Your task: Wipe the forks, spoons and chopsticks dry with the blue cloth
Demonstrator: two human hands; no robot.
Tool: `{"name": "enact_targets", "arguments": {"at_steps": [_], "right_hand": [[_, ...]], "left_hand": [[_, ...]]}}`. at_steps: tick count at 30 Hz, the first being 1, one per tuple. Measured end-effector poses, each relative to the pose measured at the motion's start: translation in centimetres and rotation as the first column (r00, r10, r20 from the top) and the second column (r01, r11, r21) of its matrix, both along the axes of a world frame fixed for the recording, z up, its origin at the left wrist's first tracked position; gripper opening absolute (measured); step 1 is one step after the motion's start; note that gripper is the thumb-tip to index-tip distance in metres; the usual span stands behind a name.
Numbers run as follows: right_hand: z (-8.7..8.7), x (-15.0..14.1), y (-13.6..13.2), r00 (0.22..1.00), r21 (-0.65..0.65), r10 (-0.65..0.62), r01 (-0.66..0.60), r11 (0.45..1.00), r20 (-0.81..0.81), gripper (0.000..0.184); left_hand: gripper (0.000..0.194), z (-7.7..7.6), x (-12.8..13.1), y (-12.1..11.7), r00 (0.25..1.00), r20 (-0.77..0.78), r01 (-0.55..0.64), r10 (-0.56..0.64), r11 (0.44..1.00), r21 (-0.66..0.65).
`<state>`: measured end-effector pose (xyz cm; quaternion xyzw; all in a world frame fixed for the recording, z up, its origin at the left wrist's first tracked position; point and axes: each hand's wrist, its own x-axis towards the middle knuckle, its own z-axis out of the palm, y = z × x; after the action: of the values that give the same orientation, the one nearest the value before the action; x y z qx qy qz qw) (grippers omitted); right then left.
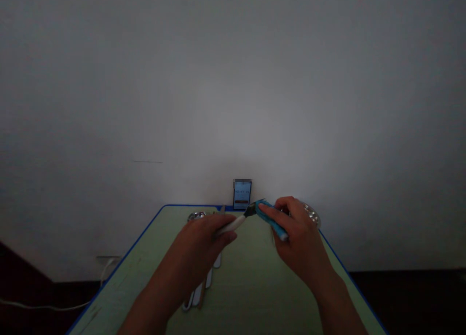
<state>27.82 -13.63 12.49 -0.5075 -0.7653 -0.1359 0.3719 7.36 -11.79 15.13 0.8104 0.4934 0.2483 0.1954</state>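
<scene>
My left hand grips a white-handled utensil whose dark metal head points right and away from me. My right hand holds a folded blue cloth against that head. Behind my right hand, a shiny, dimpled metal piece sticks out and seems held with the cloth, though I cannot tell for sure. Several long white-handled utensils lie on the table beneath my left hand, partly hidden by it and the forearm.
The pale green table has a blue edge and narrows toward a white wall. A phone stands upright at the far edge. A small shiny metal object lies behind my left hand. A white cable runs low at the left.
</scene>
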Motion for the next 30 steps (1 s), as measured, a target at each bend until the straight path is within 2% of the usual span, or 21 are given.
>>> {"name": "enact_targets", "arguments": {"at_steps": [23,30], "right_hand": [[-0.33,0.38,0.33,1.000,0.028,-0.014,0.014,1.000,-0.021,0.046],[-0.45,0.45,0.39,0.999,0.019,-0.010,0.011,1.000,-0.044,0.047]], "left_hand": [[0.031,0.03,-0.38,-0.06,0.999,0.046,0.018,-0.018,1.000,-0.005],[0.031,-0.58,-0.86,0.27,0.993,0.111,0.045,-0.045,0.999,-0.001]]}}
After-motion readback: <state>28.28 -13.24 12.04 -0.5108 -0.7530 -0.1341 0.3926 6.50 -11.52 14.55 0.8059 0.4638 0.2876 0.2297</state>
